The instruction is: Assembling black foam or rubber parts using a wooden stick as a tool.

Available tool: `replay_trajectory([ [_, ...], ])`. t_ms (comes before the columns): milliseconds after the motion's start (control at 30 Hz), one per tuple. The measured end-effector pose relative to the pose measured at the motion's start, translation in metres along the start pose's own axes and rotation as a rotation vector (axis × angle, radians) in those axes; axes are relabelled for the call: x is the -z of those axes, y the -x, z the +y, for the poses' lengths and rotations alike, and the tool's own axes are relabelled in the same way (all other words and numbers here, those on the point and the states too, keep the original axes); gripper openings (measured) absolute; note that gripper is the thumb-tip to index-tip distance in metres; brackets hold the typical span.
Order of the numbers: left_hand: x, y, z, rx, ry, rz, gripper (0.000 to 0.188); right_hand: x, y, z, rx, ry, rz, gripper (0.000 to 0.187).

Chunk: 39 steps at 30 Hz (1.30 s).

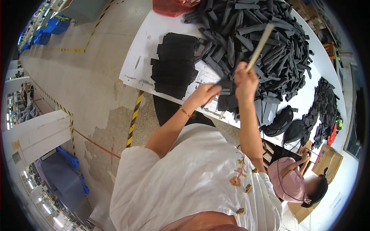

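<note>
In my right hand (246,81) is a pale wooden stick (260,47), its fingers wrapped round the lower end while the stick points up and away over the pile. My left hand (203,95), with a bracelet at the wrist, pinches a dark fabric piece (222,83) close beside the right hand. Both hands are over the near edge of the white table (138,50). Beyond them spreads a large heap of loose, curled black fabric pieces (277,57). Left of the hands, flattened black pieces lie in an overlapping stack (175,63).
A red plastic bag (175,7) sits at the table's far left. More black pieces (325,107) and black rounded items (285,123) lie to the right. A co-worker in pink (287,177) sits there near cardboard boxes (327,163). Yellow-black tape (135,119) marks the floor.
</note>
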State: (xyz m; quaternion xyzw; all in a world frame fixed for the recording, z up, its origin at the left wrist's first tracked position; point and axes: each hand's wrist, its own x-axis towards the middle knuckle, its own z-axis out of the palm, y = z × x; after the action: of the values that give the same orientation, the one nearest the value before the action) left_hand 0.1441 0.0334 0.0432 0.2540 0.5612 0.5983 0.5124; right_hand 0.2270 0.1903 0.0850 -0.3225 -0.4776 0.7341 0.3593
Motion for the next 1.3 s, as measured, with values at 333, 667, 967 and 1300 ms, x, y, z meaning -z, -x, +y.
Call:
replay_trajectory([
  [333, -0.015, 0.015, -0.02, 0.006, -0.035, 0.125, 0.027, 0.006, 0.057, 0.016, -0.302, 0.497, -0.21, 0.023],
  [667, 0.078, 0.024, -0.037, -0.503, -1.054, 0.421, 0.019, 0.119, -0.062, -0.105, 0.365, 0.449, 0.368, 0.028],
  [967, 0.162, -0.003, -0.032, -0.488, -1.109, 0.283, 0.011, 0.123, 0.014, -0.037, 0.581, 1.435, -0.276, 0.019],
  [1300, 0.153, -0.005, -0.001, -0.259, -0.781, 0.256, 0.012, 0.068, 0.042, -0.001, 0.702, 1.456, -0.604, 0.026],
])
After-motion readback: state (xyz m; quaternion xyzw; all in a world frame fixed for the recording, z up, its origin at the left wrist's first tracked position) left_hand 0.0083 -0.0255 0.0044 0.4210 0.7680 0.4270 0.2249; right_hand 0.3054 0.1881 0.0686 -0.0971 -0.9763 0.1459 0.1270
